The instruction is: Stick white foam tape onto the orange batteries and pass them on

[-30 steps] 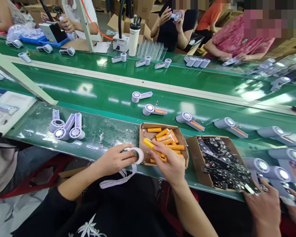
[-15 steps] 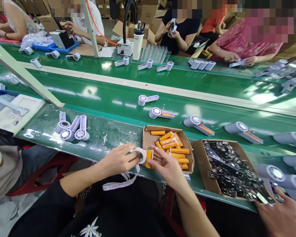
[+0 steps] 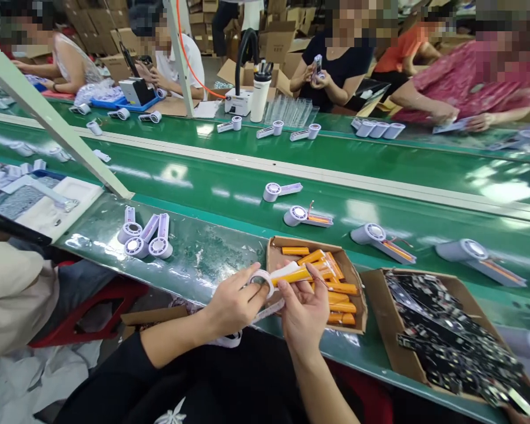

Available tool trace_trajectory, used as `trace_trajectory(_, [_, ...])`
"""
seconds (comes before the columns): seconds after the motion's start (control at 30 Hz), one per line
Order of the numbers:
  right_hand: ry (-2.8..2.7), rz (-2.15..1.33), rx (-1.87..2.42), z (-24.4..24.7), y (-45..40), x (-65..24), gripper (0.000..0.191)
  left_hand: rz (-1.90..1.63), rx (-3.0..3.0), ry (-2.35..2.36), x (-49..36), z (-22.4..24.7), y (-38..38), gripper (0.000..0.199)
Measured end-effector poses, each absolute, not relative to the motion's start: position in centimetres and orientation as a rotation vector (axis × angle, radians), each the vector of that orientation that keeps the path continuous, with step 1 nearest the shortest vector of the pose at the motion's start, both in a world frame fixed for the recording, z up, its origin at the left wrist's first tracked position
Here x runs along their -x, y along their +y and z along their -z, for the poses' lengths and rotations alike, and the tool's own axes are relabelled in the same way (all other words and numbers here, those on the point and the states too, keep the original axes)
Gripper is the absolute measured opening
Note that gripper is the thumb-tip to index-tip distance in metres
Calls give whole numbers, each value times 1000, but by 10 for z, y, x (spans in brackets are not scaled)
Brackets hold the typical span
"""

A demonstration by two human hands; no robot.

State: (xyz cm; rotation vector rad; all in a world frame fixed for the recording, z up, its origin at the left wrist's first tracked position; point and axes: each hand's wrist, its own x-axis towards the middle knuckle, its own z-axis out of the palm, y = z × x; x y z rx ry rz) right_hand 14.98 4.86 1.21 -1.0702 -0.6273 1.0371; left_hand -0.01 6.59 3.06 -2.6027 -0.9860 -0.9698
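Observation:
My left hand (image 3: 236, 301) is closed around a roll of white tape (image 3: 270, 285), with a loose strip trailing below. In my right hand (image 3: 306, 315) an orange cylindrical battery (image 3: 297, 275) with thin wires lies across the fingers, its left end against the tape roll. A white piece of tape or backing shows along the battery's upper side. Just beyond my right hand, a cardboard tray (image 3: 274, 254) holds several more orange batteries (image 3: 342, 307).
A second cardboard box (image 3: 380, 300) of black circuit boards stands to the right. Three lilac fan housings (image 3: 159, 246) sit on the bench at left. More housings, some with batteries, lie along the green conveyor (image 3: 212, 176). A slanted metal post (image 3: 70, 126) rises at left; co-workers sit opposite.
The battery has turned from upright to nearly lengthwise, pointing right, and my right hand has turned palm up beneath it. The view has shifted, and the co-worker's hand at the boards has nearly left it.

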Motion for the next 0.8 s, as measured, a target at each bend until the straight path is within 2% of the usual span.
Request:
trace_trajectory(0.17, [-758, -1112, 1142, -18, 52, -165, 60, 1032, 2712, -993, 7, -27, 49, 16])
trace_trajectory(0.27, [-757, -856, 1182, -34, 64, -193, 47, 943, 2994, -731, 19, -23, 31, 19])
trace_trajectory(0.33, [-658, -630, 1120, -41, 74, -215, 48, 811, 3090, -658, 31, -15, 27, 23])
trace_trajectory(0.43, [-624, -681, 1105, -35, 82, -239, 56, 636, 2974, -1054, 61, 3, 43, 24])
trace_trajectory(0.5, [-696, -773, 1237, -23, 76, -248, 60, 627, 2927, -1226, 80, 11, 68, 24])
trace_trajectory(0.57, [-789, -835, 1353, -9, 67, -252, 62, 772, 2948, -1231, 84, 10, 104, 24])
trace_trajectory(0.67, [-844, -879, 1431, 7, 54, -255, 65, 947, 2901, -1257, 42, -7, 174, 29])
trace_trajectory(0.8, [-973, -807, 1559, 16, 48, -263, 66, 558, 2899, -1451, -61, -36, 274, 45])
